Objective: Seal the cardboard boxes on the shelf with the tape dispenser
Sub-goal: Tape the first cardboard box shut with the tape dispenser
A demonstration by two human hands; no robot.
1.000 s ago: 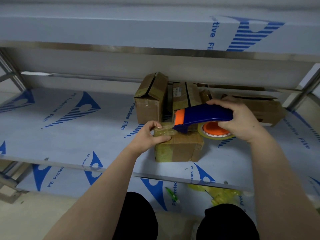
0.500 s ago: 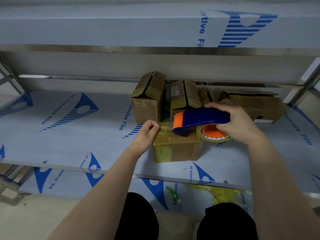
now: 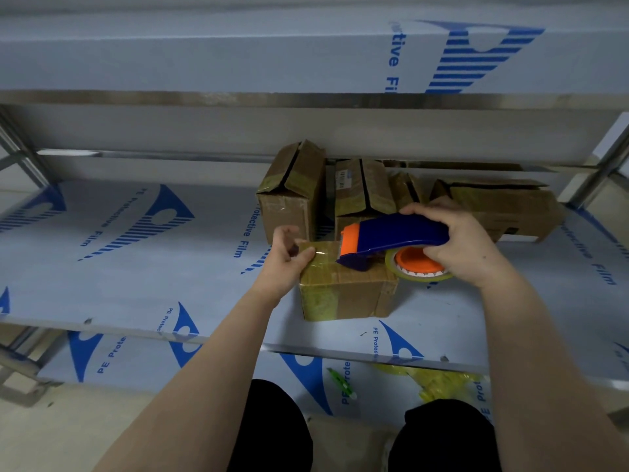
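Observation:
A small cardboard box [image 3: 347, 294] stands near the front edge of the middle shelf [image 3: 136, 267]. My right hand [image 3: 459, 240] grips a blue and orange tape dispenser [image 3: 391, 238], its orange nose pressed on the box top, the tape roll [image 3: 422, 267] hanging off the box's right side. My left hand [image 3: 284, 257] rests at the box's top left corner, thumb pressing the clear tape end [image 3: 320, 255] onto the cardboard. The strip runs from my thumb to the dispenser nose.
Several more cardboard boxes [image 3: 296, 195] with split tops stand behind, against the shelf back; a long flat one [image 3: 503, 212] lies at the right. An upper shelf [image 3: 238, 56] overhangs. Yellow tape scraps [image 3: 439, 383] and a green object [image 3: 342, 383] lie on the lower shelf.
My left hand shifted on the box's left corner, from pinching the tape end to pressing it down with the thumb. The dispenser stayed on the box top, barely moving.

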